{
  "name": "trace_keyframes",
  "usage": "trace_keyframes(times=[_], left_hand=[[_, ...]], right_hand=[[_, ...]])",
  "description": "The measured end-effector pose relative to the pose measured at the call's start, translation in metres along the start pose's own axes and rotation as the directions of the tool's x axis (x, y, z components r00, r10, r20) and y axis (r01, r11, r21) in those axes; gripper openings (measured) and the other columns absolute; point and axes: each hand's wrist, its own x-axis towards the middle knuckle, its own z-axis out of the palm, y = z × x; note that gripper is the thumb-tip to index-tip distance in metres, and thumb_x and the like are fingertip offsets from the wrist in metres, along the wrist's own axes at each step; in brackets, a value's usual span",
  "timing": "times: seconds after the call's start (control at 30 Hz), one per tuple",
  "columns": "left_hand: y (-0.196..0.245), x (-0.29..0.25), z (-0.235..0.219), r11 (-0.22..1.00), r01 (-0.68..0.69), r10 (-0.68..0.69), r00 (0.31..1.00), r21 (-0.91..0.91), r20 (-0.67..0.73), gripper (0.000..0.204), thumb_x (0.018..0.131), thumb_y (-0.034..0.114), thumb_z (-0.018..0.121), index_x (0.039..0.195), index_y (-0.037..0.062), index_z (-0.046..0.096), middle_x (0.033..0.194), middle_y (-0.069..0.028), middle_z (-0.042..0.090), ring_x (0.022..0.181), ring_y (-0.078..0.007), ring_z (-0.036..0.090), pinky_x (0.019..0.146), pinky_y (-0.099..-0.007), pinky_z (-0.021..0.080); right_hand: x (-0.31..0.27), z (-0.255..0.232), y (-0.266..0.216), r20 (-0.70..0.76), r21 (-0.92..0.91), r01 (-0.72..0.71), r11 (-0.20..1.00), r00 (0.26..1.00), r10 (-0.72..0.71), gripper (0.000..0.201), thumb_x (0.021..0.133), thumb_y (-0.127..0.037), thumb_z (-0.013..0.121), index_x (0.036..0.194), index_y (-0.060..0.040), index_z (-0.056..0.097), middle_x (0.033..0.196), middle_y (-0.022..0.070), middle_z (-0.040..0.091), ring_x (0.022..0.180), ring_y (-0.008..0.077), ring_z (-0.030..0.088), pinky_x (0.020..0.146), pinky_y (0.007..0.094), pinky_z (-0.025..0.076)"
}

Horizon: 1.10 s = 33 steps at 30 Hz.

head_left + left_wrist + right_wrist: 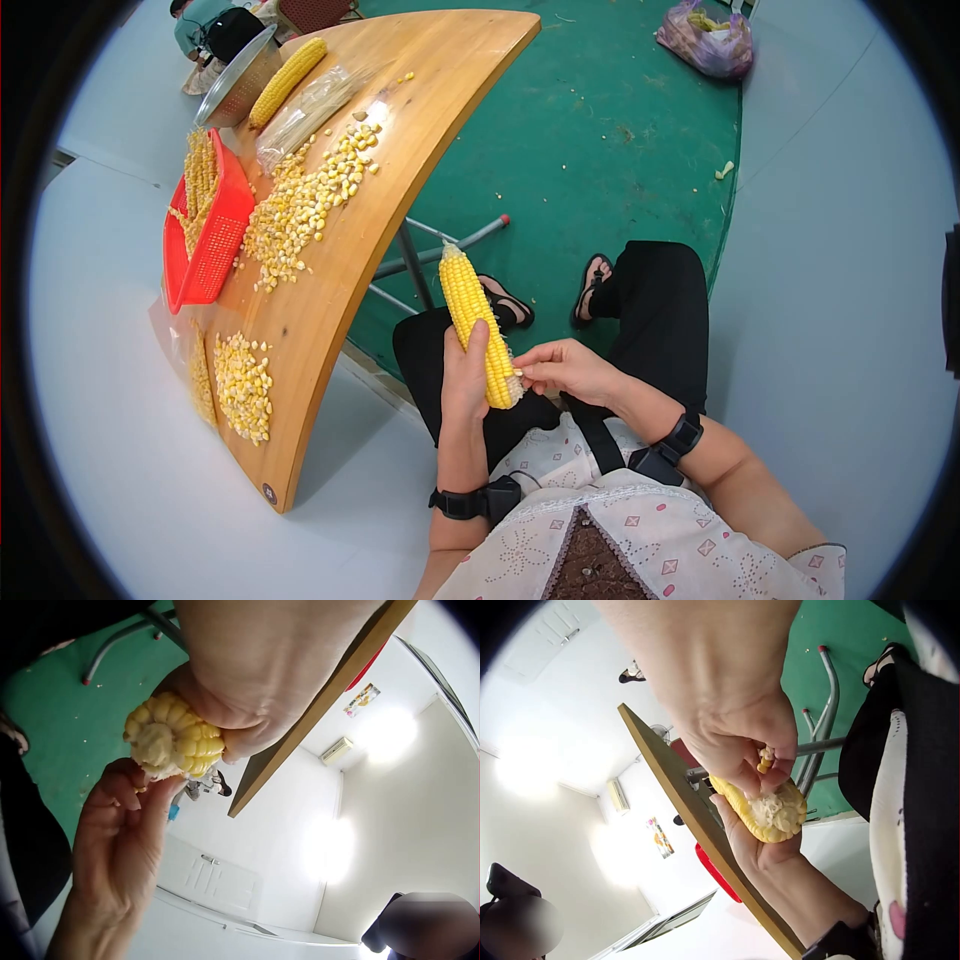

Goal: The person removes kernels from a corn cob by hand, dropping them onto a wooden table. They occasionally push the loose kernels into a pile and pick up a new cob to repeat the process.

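An ear of corn (470, 315) is held over the lap, tilted, with its bare pale end toward the body. My left hand (465, 372) grips it around the lower half, thumb along the kernels. At the lower end my right hand (570, 372) works close against the cob. Between its thumb and fingers it pinches a few corn kernels (766, 760), seen in the right wrist view. A patch of pale cob (778, 811) without kernels shows beside the fingertips there. In the left wrist view the cob's end (156, 742) faces the camera.
Left of the lap stands a wooden table (330, 300) with loose kernels (300, 215), a second kernel pile (243, 385), a red basket (222, 235) of cobs, a metal bowl (240, 85) and another ear (290, 80). A plastic bag (705, 42) lies on the green floor.
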Motion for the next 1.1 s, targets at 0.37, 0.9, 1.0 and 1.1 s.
trace_keyframes(times=[0.37, 0.9, 1.0, 1.1], left_hand=[[0.0, -0.002, 0.005, 0.999, 0.032, -0.032, 0.999, 0.006, -0.031, 0.033, 0.084, 0.025, 0.051, 0.102, -0.0012, 0.04, 0.082, -0.006, 0.048, 0.068, -0.0111, 0.048, 0.058, -0.0246, 0.041], [0.003, -0.002, 0.001, 0.996, 0.081, -0.079, 0.995, -0.034, 0.066, 0.04, 0.086, 0.038, 0.044, 0.1, 0.0002, 0.04, 0.078, -0.0081, 0.049, 0.064, -0.0149, 0.054, 0.053, -0.0264, 0.047], [0.002, -0.001, 0.001, 0.995, 0.083, -0.079, 0.994, -0.054, 0.074, 0.042, 0.085, 0.04, 0.043, 0.1, 0.0002, 0.04, 0.077, -0.0084, 0.049, 0.064, -0.0154, 0.054, 0.053, -0.0267, 0.047], [0.003, -0.001, -0.002, 0.993, 0.087, -0.08, 0.993, -0.081, 0.087, 0.043, 0.085, 0.04, 0.043, 0.1, 0.0001, 0.04, 0.077, -0.0085, 0.05, 0.064, -0.0154, 0.055, 0.054, -0.0265, 0.047]], right_hand=[[0.006, 0.007, 0.007, -0.126, -0.297, 0.043, 0.954, 0.989, -0.083, 0.028, 0.069, -0.021, 0.07, 0.082, 0.0005, 0.056, 0.071, 0.0042, 0.055, 0.055, 0.007, 0.048, 0.049, 0.019, 0.04], [0.001, 0.008, 0.001, -0.132, -0.263, 0.063, 0.963, 0.986, -0.101, 0.02, 0.068, -0.013, 0.07, 0.078, 0.0014, 0.06, 0.064, 0.0038, 0.056, 0.051, 0.0061, 0.047, 0.046, 0.0181, 0.039], [0.0, 0.009, 0.0, -0.13, -0.287, 0.067, 0.955, 0.986, -0.108, 0.02, 0.069, -0.013, 0.069, 0.08, 0.0015, 0.061, 0.064, 0.0035, 0.056, 0.051, 0.0059, 0.047, 0.046, 0.018, 0.039], [0.001, 0.008, 0.001, -0.099, -0.271, 0.082, 0.959, 0.989, -0.113, 0.018, 0.072, -0.012, 0.067, 0.081, 0.0017, 0.061, 0.065, 0.0032, 0.056, 0.052, 0.0058, 0.047, 0.047, 0.0178, 0.039]])
